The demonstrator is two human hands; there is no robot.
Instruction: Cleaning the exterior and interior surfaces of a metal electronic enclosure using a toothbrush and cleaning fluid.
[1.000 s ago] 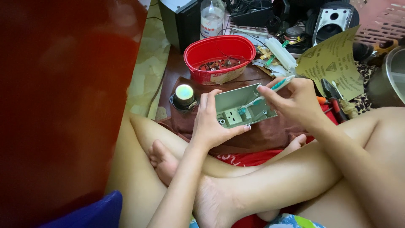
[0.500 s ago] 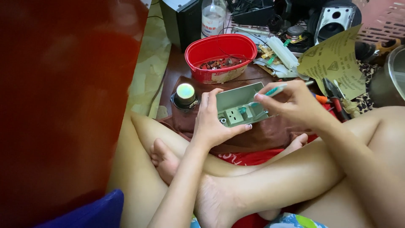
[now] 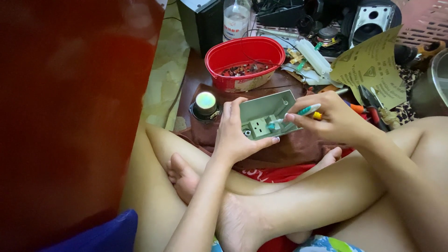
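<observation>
Left hand (image 3: 235, 137): closed around the grey box (image 3: 268, 114), a light, rigid shell best gripped by its rim.
Right hand (image 3: 331, 116): pinched on the small screwdriver (image 3: 298, 113), its tip inside the box.

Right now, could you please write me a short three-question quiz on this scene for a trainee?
1. True or false: the left hand holds the grey-green housing.
2. What does the right hand hold? A) a pair of pliers B) a green-handled tool C) a bottle
3. Fill in: the red tub lies ____ the housing, farther from the person.

Key: 1 true. 2 B; its tip reaches into the housing. 3 beyond.
</observation>
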